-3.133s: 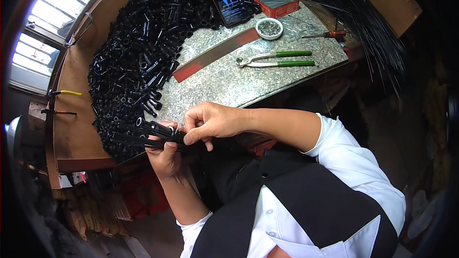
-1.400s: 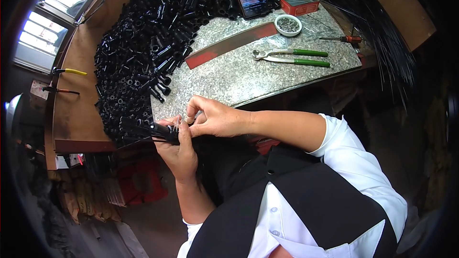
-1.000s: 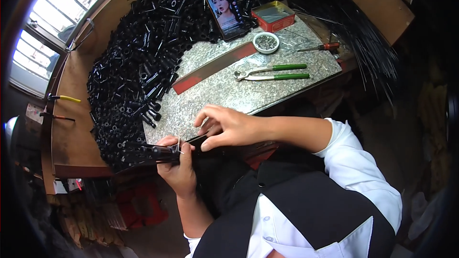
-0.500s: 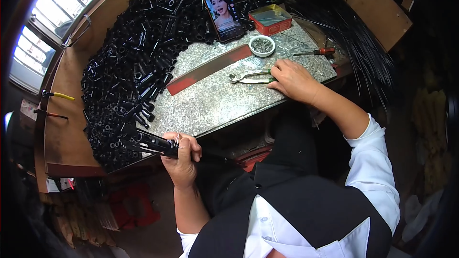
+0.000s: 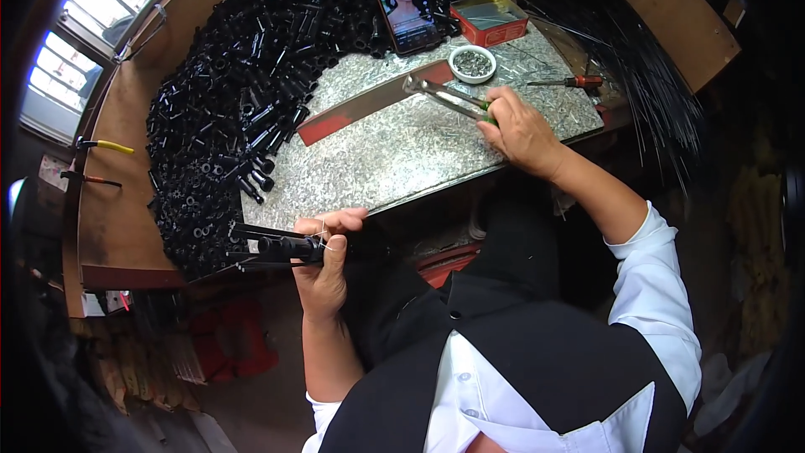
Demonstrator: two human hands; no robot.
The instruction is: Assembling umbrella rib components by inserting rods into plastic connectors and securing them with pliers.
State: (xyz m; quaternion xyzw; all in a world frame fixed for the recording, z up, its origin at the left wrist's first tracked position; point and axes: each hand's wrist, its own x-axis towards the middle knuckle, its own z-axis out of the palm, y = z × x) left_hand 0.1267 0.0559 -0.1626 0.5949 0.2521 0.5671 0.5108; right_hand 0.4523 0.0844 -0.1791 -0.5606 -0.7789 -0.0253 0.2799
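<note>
My left hand [image 5: 324,287] is just off the worktop's near edge, thumb against a black plastic hub [image 5: 287,249] with several thin black rods around it, like part of an umbrella frame. A thin bright wire loops at its end by my fingertips. In my right hand [image 5: 527,138] are end-cutting pincers [image 5: 453,101] with green handles, fingers wrapped around the grips. The pincers' head is raised over the worktop [image 5: 360,169], close to a long metal strip [image 5: 373,102] with red ends. Just beyond is a small white bowl [image 5: 472,78] of tiny metal bits.
Black plastic tubes and rings [image 5: 251,84] are heaped along the left and back. A lit phone [image 5: 404,8] leans there. Behind the bowl stands a red tin [image 5: 493,32]. A screwdriver [image 5: 579,81] lies right, beside long thin black rods [image 5: 641,88]. Yellow-handled pliers [image 5: 107,146] hang at left.
My right hand has lifted the pincers off the worktop and tilted their head upward. My left hand's fingers have loosened and stretched outward, with the hub still held. The view has shifted slightly.
</note>
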